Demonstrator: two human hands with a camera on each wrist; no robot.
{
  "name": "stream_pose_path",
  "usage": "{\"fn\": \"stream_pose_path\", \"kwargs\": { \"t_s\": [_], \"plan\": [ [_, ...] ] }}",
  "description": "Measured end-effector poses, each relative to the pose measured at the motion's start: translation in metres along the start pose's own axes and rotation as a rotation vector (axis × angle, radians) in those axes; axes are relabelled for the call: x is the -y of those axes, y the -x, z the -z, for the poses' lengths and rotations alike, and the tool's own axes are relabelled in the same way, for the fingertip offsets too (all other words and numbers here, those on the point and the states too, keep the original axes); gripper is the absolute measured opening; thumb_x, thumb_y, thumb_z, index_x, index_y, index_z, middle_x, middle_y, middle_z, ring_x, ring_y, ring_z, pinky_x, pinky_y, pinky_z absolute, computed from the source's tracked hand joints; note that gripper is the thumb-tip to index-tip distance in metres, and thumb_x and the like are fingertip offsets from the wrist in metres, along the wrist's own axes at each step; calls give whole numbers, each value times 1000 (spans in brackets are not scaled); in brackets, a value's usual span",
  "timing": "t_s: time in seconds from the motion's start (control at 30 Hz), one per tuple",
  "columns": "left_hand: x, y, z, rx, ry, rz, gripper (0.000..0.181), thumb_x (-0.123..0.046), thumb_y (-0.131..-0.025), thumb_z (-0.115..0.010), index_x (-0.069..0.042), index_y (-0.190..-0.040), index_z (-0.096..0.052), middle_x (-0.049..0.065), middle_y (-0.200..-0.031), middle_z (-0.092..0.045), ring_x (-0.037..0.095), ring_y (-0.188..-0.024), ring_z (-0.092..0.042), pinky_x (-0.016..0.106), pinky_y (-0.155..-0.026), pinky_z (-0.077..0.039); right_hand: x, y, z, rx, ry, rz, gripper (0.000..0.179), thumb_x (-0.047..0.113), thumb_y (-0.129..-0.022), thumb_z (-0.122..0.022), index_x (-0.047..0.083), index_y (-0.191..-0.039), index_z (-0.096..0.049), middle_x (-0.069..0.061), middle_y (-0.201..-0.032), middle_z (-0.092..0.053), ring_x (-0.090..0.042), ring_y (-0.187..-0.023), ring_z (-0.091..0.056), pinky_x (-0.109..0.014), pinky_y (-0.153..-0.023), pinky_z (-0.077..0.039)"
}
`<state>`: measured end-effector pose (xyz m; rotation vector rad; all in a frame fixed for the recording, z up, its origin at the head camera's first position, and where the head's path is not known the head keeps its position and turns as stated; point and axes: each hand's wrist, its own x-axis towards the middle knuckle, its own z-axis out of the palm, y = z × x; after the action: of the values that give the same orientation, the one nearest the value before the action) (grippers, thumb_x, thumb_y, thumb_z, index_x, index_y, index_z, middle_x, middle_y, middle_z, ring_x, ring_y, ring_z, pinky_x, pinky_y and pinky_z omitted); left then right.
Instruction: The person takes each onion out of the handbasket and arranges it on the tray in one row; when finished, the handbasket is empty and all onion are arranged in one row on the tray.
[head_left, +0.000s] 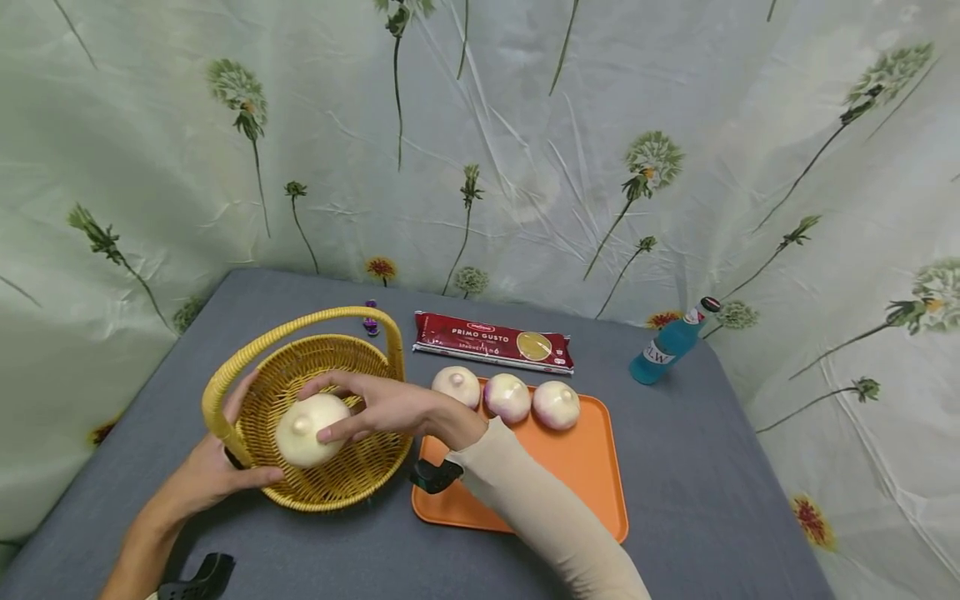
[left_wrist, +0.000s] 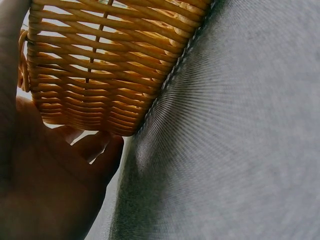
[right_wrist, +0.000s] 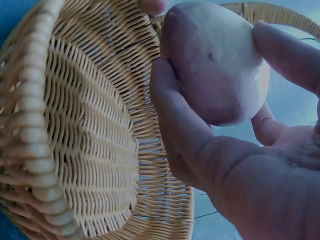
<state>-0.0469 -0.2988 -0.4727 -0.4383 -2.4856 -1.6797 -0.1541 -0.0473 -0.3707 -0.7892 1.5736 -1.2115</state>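
Note:
A white turnip is pinched between the thumb and fingers of my right hand, over the inside of a yellow wicker basket with a tall handle. In the right wrist view, the turnip shows a purplish side, and the basket's woven inside lies beside it. My left hand grips the basket's left side near the foot of the handle. In the left wrist view, fingers of the left hand lie against the woven outer wall.
Right of the basket, an orange tray holds three turnips along its far edge. Behind it lies a red spaghetti pack. A blue bottle stands at the far right, and a small purple item lies behind the basket.

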Motion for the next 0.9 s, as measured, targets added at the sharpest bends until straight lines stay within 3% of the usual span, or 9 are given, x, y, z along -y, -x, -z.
{"fn": "stream_pose_path", "kwargs": {
  "t_s": [0.3,0.47,0.7,0.9],
  "plan": [
    [0,1,0,-8,-14,3,136,11,-63,-86,-22,-163,1,19,-160,-16,-10,-132,-30,4,-95,-30,2,14,-1,19,29,106,54,-1,-93,-66,12,-143,-48,4,-132,-50,-8,-105,-58,-27,-85,-54],
    [1,1,1,-10,-25,7,136,10,-64,-86,-22,-163,2,23,-160,-14,-11,-132,-29,3,-94,-31,2,23,4,0,44,147,53,1,-93,-67,13,-141,-49,7,-132,-50,-6,-109,-57,-26,-89,-53],
    [1,-1,1,-8,-35,2,136,8,-64,-87,-22,-163,2,14,-164,-13,-11,-134,-26,3,-96,-27,2,37,13,-1,29,191,56,-2,-93,-65,14,-144,-48,6,-136,-53,-9,-114,-56,-29,-92,-50],
    [0,-1,0,-7,-30,13,135,7,-65,-86,-23,-163,2,25,-161,-12,-11,-134,-25,3,-96,-27,-2,50,21,-38,69,230,59,-1,-93,-66,15,-148,-48,6,-143,-52,-11,-118,-55,-31,-96,-49]
  ]
}}
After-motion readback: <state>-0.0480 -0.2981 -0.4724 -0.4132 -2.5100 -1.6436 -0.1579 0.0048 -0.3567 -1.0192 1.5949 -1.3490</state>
